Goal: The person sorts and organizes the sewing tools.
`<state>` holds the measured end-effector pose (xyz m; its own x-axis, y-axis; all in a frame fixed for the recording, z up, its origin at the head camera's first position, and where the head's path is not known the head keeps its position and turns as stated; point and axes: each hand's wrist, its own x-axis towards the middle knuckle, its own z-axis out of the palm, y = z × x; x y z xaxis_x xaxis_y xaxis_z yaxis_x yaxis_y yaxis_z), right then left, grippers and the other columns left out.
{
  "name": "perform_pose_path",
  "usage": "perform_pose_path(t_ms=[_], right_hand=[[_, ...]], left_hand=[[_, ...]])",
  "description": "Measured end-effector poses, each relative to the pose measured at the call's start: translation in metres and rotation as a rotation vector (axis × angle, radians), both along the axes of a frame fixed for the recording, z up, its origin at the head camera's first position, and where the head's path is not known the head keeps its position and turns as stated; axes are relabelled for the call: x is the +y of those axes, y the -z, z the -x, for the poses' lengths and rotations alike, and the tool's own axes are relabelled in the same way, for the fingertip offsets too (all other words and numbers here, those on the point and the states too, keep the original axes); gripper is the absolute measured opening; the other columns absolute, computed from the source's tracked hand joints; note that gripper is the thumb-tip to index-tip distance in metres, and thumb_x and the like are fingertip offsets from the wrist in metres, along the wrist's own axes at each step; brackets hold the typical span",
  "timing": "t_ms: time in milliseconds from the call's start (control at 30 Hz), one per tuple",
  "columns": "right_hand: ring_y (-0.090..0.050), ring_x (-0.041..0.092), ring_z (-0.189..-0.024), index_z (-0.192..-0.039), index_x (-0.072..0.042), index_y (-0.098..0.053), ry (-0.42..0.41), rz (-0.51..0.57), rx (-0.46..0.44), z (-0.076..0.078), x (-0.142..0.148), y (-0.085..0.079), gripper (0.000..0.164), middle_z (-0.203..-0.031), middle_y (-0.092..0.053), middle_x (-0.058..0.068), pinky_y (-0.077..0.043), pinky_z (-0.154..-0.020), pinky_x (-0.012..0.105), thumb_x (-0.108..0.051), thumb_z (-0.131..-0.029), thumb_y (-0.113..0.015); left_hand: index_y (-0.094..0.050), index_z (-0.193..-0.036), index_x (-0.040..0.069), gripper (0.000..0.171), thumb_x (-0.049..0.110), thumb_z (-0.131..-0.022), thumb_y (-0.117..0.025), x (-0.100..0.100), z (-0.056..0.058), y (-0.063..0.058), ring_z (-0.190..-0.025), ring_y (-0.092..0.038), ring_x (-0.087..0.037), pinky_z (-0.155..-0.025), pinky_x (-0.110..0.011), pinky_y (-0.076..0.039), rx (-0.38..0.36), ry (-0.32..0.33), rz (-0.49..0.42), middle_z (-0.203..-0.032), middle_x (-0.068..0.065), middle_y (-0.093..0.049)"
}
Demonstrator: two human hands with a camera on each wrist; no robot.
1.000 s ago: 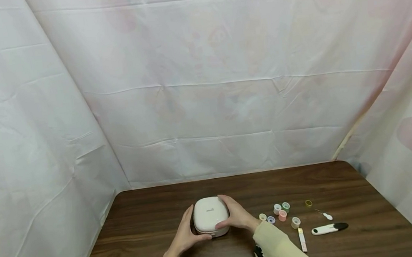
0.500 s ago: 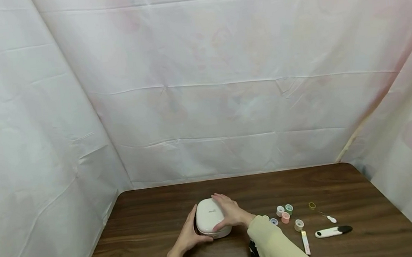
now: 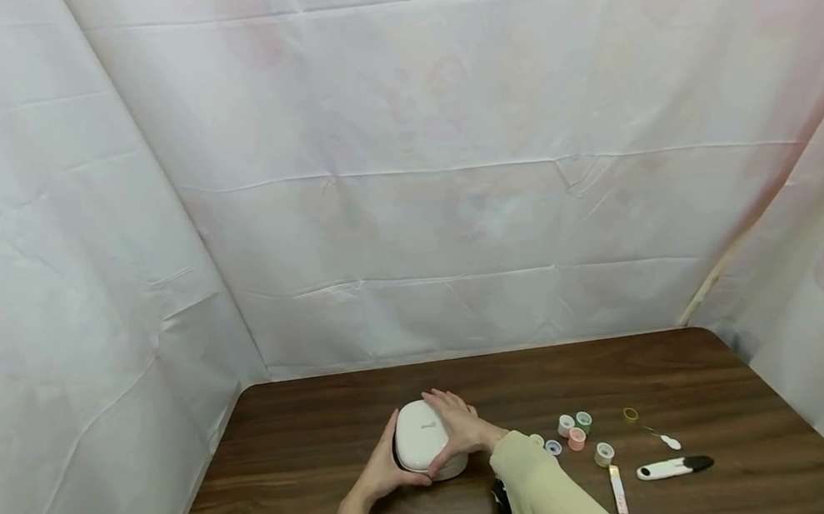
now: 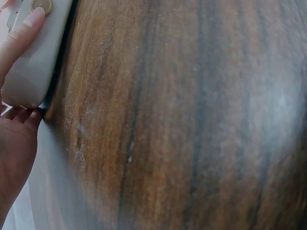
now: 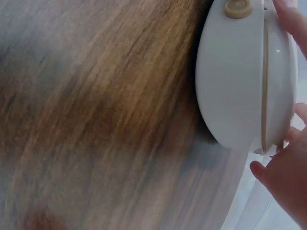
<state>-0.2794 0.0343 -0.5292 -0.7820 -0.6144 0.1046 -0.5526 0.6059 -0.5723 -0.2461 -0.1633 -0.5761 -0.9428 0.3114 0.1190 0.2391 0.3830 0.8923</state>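
A white rounded box (image 3: 419, 435) with a lid and small lettering on top stands on the brown table. My left hand (image 3: 383, 471) holds its left side. In the left wrist view the thumb (image 4: 24, 36) touches the tan round button (image 4: 42, 6) on the box's front, while other fingers reach around its end. My right hand (image 3: 464, 429) grips the lid from the right, thumb at the front and fingers over the far edge, covering part of the top. The right wrist view shows a tan seam (image 5: 265, 81) between body and lid, with no gap.
To the right lie several small thread spools (image 3: 577, 439), a narrow pale strip (image 3: 618, 491), a white tool with a black end (image 3: 675, 467), a needle threader (image 3: 670, 441) and a yellow ring (image 3: 630, 414). Pale curtains (image 3: 409, 232) hang behind and beside the table.
My right hand has shifted left, its fingers now farther over the lid. The left hand keeps its hold on the box. The head view has moved slightly.
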Motion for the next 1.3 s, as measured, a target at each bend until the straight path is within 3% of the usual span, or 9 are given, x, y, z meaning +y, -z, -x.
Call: perform_pose_path(t_ms=[300, 533, 767, 1067, 1300], right_hand=[[-0.019, 0.042, -0.124, -0.140, -0.008, -0.021, -0.058, 0.134, 0.054, 0.003, 0.004, 0.013, 0.117, -0.140, -0.021, 0.019, -0.029, -0.089, 0.063, -0.057, -0.051, -0.077], [-0.026, 0.040, -0.121, -0.137, 0.000, -0.025, 0.010, 0.044, 0.015, 0.004, 0.001, 0.010, 0.116, -0.136, -0.027, 0.022, -0.032, -0.090, 0.059, -0.041, -0.048, -0.085], [-0.028, 0.038, -0.119, -0.136, -0.001, -0.028, 0.020, 0.044, 0.040, 0.003, 0.001, 0.010, 0.113, -0.132, -0.031, 0.021, -0.035, -0.088, 0.054, -0.041, -0.047, -0.085], [-0.033, 0.032, -0.114, -0.131, 0.000, -0.035, 0.025, 0.058, 0.097, 0.005, 0.002, 0.014, 0.111, -0.126, -0.038, 0.015, -0.036, -0.085, 0.049, -0.045, -0.042, -0.085], [-0.033, 0.032, -0.114, -0.132, 0.001, -0.033, 0.017, 0.054, 0.040, 0.006, 0.002, 0.011, 0.110, -0.127, -0.037, 0.015, -0.035, -0.088, 0.049, -0.045, -0.045, -0.084]], left_hand=[[-0.013, -0.138, -0.006, 0.112, 0.012, -0.054, -0.085, 0.006, -0.011, -0.023, -0.123, -0.028, -0.037, -0.099, -0.052, -0.026, -0.035, -0.019, -0.037, -0.137, -0.028, -0.023], [-0.016, -0.137, -0.006, 0.110, 0.012, -0.054, -0.085, 0.007, -0.013, -0.021, -0.121, -0.031, -0.036, -0.098, -0.045, -0.030, -0.031, -0.023, -0.061, -0.137, -0.026, -0.025], [-0.016, -0.138, -0.005, 0.109, 0.013, -0.055, -0.085, 0.007, -0.014, -0.020, -0.121, -0.032, -0.037, -0.097, -0.035, -0.034, -0.026, -0.020, -0.059, -0.138, -0.026, -0.024], [-0.018, -0.137, -0.006, 0.108, 0.012, -0.055, -0.085, 0.008, -0.017, -0.022, -0.120, -0.034, -0.036, -0.096, -0.032, -0.036, -0.003, -0.022, -0.043, -0.137, -0.026, -0.026], [-0.018, -0.136, -0.007, 0.107, 0.012, -0.055, -0.085, 0.006, -0.017, -0.023, -0.120, -0.035, -0.036, -0.095, -0.025, -0.036, 0.012, -0.012, -0.038, -0.136, -0.027, -0.027]])
